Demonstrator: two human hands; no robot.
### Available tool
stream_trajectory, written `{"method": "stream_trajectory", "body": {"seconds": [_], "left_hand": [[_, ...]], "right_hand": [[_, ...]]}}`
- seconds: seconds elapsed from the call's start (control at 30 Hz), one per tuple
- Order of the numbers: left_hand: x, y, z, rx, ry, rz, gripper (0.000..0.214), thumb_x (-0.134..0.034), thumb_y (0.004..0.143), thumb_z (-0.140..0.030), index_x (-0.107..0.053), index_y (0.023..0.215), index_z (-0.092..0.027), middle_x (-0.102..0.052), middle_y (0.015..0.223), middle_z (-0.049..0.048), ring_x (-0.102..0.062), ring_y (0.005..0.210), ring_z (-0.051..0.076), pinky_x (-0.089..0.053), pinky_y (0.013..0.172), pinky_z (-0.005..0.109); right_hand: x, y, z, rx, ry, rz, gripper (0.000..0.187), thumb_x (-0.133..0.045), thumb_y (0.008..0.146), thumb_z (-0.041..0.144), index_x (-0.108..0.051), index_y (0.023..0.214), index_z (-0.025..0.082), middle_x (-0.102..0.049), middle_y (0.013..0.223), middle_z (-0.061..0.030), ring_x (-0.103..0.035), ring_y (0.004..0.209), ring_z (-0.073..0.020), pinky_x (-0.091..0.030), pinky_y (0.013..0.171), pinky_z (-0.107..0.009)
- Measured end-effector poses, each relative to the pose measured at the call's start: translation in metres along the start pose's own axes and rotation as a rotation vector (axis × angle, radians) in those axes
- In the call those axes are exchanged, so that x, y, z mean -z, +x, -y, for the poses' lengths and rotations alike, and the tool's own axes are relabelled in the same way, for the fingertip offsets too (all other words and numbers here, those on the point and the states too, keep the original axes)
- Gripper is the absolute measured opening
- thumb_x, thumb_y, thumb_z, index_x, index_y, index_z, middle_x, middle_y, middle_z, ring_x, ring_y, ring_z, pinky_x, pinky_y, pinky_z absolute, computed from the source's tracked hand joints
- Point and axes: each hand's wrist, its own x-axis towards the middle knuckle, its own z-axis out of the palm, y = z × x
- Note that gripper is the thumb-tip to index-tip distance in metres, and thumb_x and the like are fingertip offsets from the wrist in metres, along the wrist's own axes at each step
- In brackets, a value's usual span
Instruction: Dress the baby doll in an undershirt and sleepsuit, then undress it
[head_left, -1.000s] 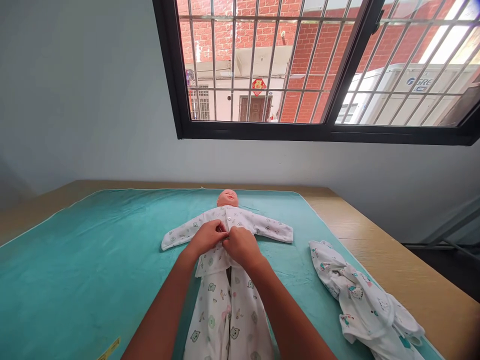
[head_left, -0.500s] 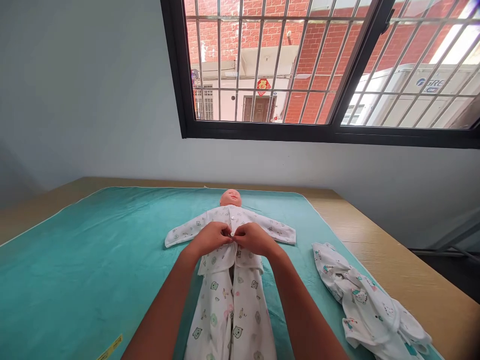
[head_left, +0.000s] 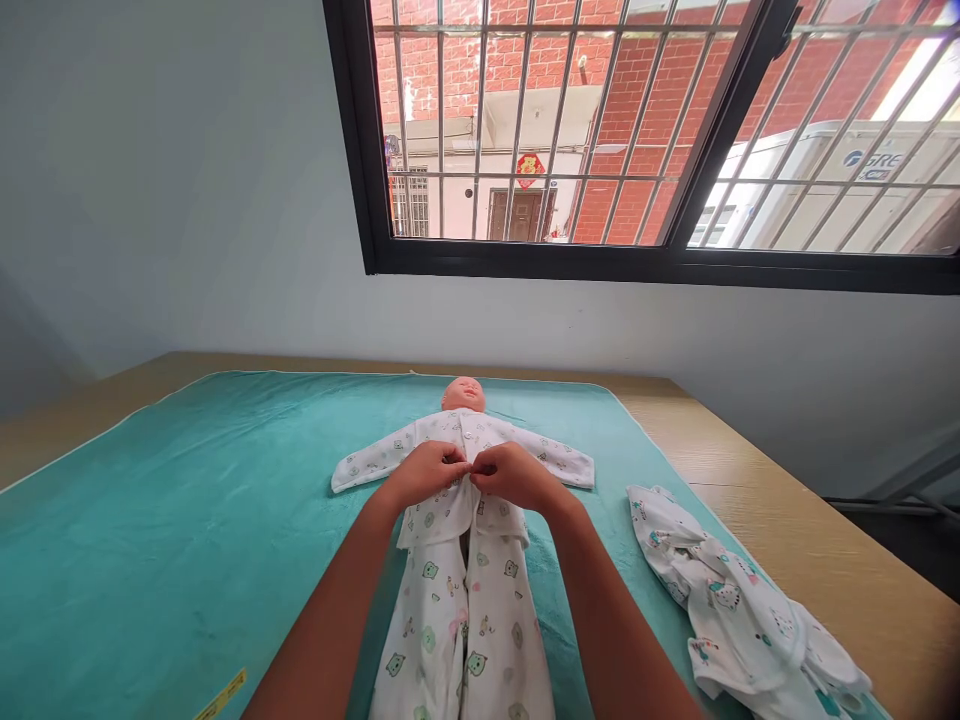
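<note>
A baby doll [head_left: 463, 392] lies on its back on a teal mat [head_left: 187, 500], arms spread, dressed in a white printed top [head_left: 540, 458] and matching trousers [head_left: 457, 630]. My left hand [head_left: 424, 473] and my right hand [head_left: 512, 474] meet over the doll's chest. Both pinch the front edges of the top together at its middle opening, fingers closed on the fabric. What lies between the fingertips is hidden.
A crumpled white printed garment [head_left: 739, 610] lies on the mat's right edge. The mat covers a wooden table [head_left: 795, 540] set against a grey wall. A barred window [head_left: 600, 130] is above. A yellow label [head_left: 221, 695] sits at the mat's near left.
My right hand has turned from lying over the doll's belly to pinching the top's opening beside my left hand. The view has shifted slightly; the doll has not moved.
</note>
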Motion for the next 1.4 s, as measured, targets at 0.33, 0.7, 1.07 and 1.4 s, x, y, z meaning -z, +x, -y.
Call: {"method": "stream_trajectory", "body": {"seconds": [0.33,0.7,1.07,1.4], "left_hand": [[-0.007,0.008,0.001,0.159,-0.143,-0.04,0.021,-0.061,0.068,-0.035,-0.054,0.063,-0.017,-0.052,0.059,-0.0032,-0.043,0.057,0.01,-0.029,0.051,0.022],[-0.007,0.006,-0.001,0.104,-0.322,-0.044,0.023,-0.061,0.071,-0.037,-0.064,0.071,-0.015,-0.054,0.058,-0.0025,-0.047,0.055,0.009,-0.033,0.05,0.021],[-0.001,0.003,-0.002,0.154,-0.238,-0.039,0.018,-0.063,0.068,-0.033,-0.063,0.073,-0.015,-0.057,0.059,-0.0018,-0.049,0.053,0.01,-0.035,0.049,0.021],[0.006,-0.004,-0.002,0.105,-0.178,0.053,0.022,-0.063,0.07,-0.038,-0.066,0.071,-0.016,-0.061,0.068,-0.0001,-0.051,0.06,0.012,-0.037,0.052,0.021]], "right_hand": [[-0.005,0.001,0.002,0.068,-0.001,-0.054,0.019,-0.049,0.074,0.024,-0.052,0.057,0.015,-0.045,0.057,0.004,-0.03,0.058,-0.0088,-0.025,0.052,-0.022],[-0.008,0.006,-0.008,-0.021,0.188,0.007,0.028,-0.054,0.079,0.04,-0.063,0.071,0.015,-0.057,0.065,0.0025,-0.042,0.059,-0.0089,-0.03,0.052,-0.021],[-0.004,0.006,-0.003,-0.145,0.108,0.005,0.029,-0.057,0.079,0.045,-0.06,0.074,0.016,-0.062,0.067,0.0003,-0.047,0.057,-0.0094,-0.032,0.05,-0.02],[-0.006,0.01,-0.005,-0.127,0.188,-0.011,0.023,-0.058,0.077,0.038,-0.068,0.077,0.017,-0.065,0.07,0.0004,-0.052,0.061,-0.0105,-0.035,0.054,-0.021]]}}
